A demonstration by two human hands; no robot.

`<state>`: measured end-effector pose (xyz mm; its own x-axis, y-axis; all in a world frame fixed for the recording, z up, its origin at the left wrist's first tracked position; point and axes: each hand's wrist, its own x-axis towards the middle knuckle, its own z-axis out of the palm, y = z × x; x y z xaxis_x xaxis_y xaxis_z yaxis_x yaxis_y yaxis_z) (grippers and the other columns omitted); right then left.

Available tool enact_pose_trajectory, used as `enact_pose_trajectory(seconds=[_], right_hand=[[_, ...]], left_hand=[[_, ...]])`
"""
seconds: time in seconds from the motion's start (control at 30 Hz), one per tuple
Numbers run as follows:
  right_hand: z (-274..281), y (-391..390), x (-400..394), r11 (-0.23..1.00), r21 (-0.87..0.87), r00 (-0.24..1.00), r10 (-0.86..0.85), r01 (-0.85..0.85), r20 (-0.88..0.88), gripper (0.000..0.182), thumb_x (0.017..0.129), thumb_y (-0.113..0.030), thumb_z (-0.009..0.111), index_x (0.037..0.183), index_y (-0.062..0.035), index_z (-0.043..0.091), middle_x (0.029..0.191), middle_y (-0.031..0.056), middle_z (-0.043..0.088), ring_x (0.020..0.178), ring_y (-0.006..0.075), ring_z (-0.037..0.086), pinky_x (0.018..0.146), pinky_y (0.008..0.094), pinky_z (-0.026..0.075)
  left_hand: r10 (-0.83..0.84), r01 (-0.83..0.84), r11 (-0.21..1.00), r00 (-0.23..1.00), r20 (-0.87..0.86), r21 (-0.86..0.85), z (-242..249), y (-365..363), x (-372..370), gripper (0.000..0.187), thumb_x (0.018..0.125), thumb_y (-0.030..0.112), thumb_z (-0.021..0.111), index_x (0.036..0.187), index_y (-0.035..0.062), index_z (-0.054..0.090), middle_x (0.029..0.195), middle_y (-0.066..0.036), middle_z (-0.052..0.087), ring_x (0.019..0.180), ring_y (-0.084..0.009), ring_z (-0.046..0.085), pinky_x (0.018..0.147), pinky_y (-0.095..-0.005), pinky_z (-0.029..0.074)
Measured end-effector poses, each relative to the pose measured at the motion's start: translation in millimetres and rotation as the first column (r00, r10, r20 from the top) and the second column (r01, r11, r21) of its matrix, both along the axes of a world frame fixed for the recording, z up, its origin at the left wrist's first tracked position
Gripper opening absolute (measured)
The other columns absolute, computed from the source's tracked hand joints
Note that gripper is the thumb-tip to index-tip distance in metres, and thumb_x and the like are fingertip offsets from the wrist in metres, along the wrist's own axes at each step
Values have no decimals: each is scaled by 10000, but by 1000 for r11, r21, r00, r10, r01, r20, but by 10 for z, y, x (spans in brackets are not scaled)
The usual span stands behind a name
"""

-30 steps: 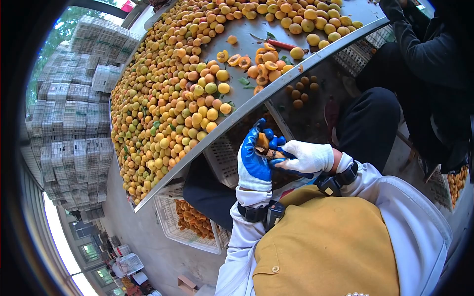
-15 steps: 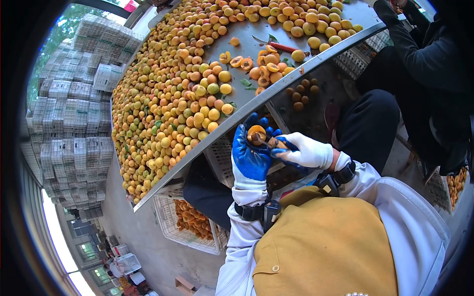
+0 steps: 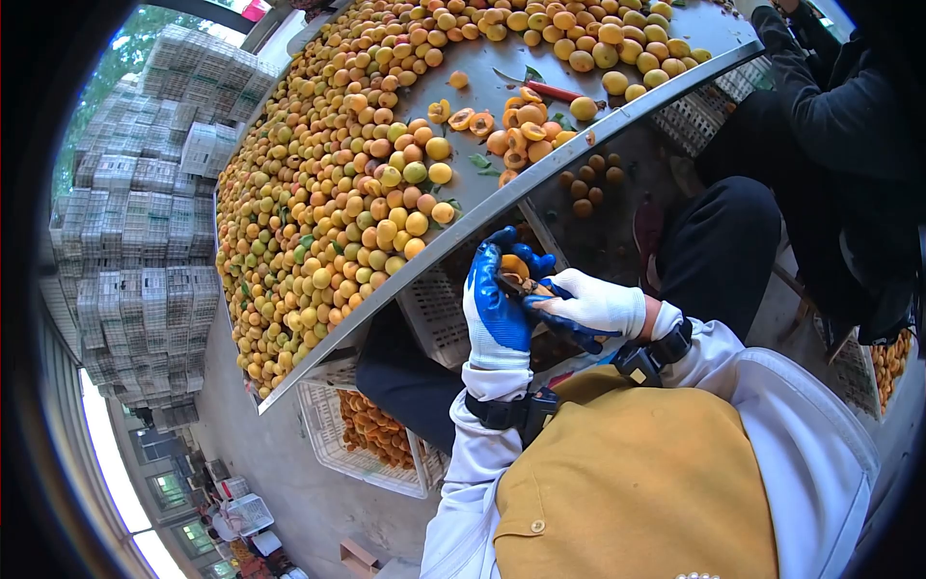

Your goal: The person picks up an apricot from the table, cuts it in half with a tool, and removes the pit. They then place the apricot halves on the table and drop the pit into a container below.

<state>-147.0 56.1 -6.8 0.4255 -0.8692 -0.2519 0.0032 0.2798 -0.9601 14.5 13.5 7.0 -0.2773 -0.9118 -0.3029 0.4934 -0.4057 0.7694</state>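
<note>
My left hand [image 3: 497, 309], in a white glove with a blue coated palm, is wrapped round a cut apricot [image 3: 516, 265] below the table edge. My right hand [image 3: 596, 304], gloved alike, grips a small knife [image 3: 542, 292] with what looks like a wooden handle. Its dark metal end lies against the apricot, partly hidden by my fingers. Both hands are close together over my lap. Above them on the metal table lie several split apricot halves [image 3: 480, 124] showing brown stones or hollows, beside whole apricots [image 3: 328, 222].
The table's raised metal rim [image 3: 463, 232] runs diagonally just beyond my hands. A red-handled knife [image 3: 552, 92] rests on the table. Below stands a white crate [image 3: 323, 439] of apricot pieces. A person in dark clothes [image 3: 830, 125] sits at the right. Stacked crates [image 3: 145, 232] rise at the left.
My left hand has turned and tilted the apricot, so its cut face shows less. My right hand has drawn slightly closer, with the knife now lying across the fruit.
</note>
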Motion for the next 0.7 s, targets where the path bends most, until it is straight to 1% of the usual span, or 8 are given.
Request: enact_pose_trajectory(seconds=[0.07,0.13,0.23,0.37,0.43,0.57,0.63,0.7], right_hand=[[-38,9,25,998,68,999,-17,14,48,385,1022,-427,617,957,-50,663,698,0,582,594,72,557,534,260,447],[-64,0,60,983,179,941,-92,34,325,372,1034,-437,600,939,-81,652,673,-20,559,539,47,525,461,221,403],[150,27,-70,924,368,894,-79,-100,441,360,1040,-433,594,925,-93,626,654,-23,542,499,51,502,421,225,379],[108,49,-5,909,394,849,-99,-134,519,367,1040,-449,588,936,-97,602,645,-23,533,456,59,474,391,221,359],[57,47,29,907,406,853,-125,-109,507,384,1040,-461,582,917,-97,593,635,-25,522,444,61,466,395,214,354],[89,50,34,909,405,880,-108,-101,462,399,1036,-479,580,904,-103,588,642,-26,521,459,55,476,397,209,352],[40,46,59,918,390,920,-85,-77,382,401,1036,-485,576,923,-102,605,667,-29,538,485,52,487,415,213,362],[-9,51,81,943,321,930,-43,-83,366,401,1038,-484,572,944,-96,615,681,-28,547,503,52,496,429,215,373]], left_hand=[[-22,23,999,999,25,-41,16,10,-15,443,1084,379,459,1305,19,592,1039,-118,686,957,-321,696,950,-525,570],[-46,50,996,998,50,-80,99,12,-56,477,1087,415,441,1306,20,592,1036,-120,689,970,-328,697,960,-533,564],[-45,76,994,943,-331,83,95,-34,-35,594,1075,521,399,1282,12,623,1132,-175,707,993,-330,702,917,-452,580],[20,28,987,956,-292,159,-41,-67,-10,588,1069,553,393,1215,52,664,1000,-120,684,994,-337,676,1014,-564,521],[-149,190,981,876,-459,44,-190,-119,-14,613,1066,577,383,1191,54,678,922,-102,655,880,-296,657,969,-537,543],[-117,135,990,942,-315,37,-110,-71,-34,638,1065,594,367,1133,45,686,844,-92,619,765,-254,622,941,-518,554],[11,-6,999,994,-112,42,-7,-23,-108,662,1060,612,363,1039,31,679,777,-103,614,716,-243,623,941,-519,555],[37,-34,998,998,-58,44,-21,-14,-100,665,1056,619,367,993,29,668,746,-106,606,694,-240,619,943,-524,554]])
